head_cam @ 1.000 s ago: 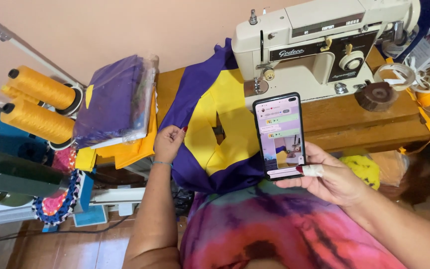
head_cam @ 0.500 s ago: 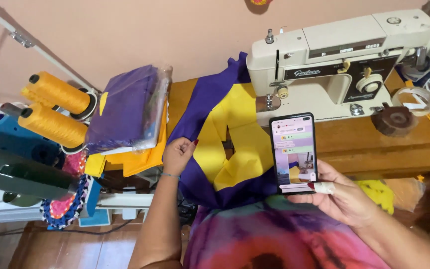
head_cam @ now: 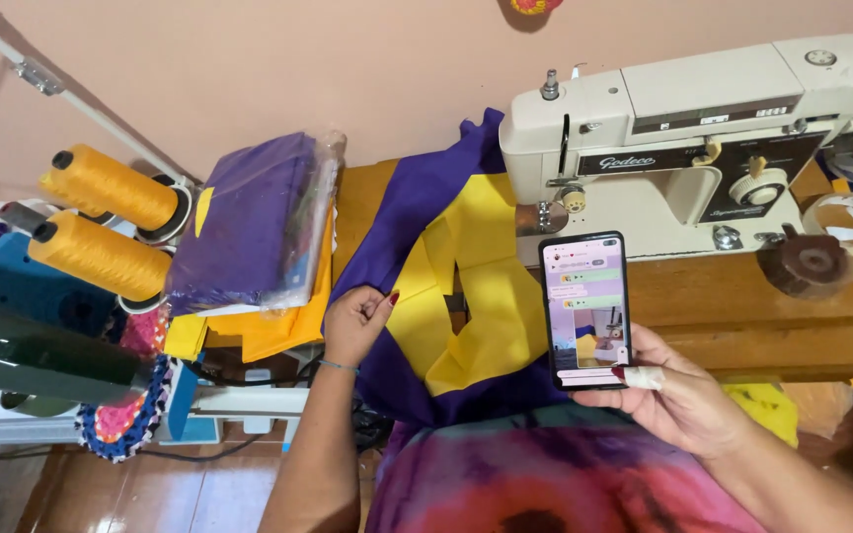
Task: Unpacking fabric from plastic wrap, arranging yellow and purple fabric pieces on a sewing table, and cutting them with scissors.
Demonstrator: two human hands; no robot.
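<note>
A person is sitting at a wooden sewing table (head_cam: 802,321), a tie-dyed garment (head_cam: 555,484) in pink, purple and orange lying nearest across their lap. Their right hand (head_cam: 678,395) is gripping a smartphone (head_cam: 586,309) upright, fingers wrapped around its lower end, a white bandage on the thumb, the lit screen facing them. Their left hand (head_cam: 352,324) is closing on the left edge of a purple and yellow fabric piece (head_cam: 456,286), pinching the purple border. That fabric is draping from the table edge down toward the lap, between the two hands. Further left, a bagged purple cloth (head_cam: 254,222) is lying over yellow material, beside two cones of orange thread (head_cam: 111,222). Behind the fabric, a cream sewing machine (head_cam: 693,138) is standing against the pink wall.
</note>
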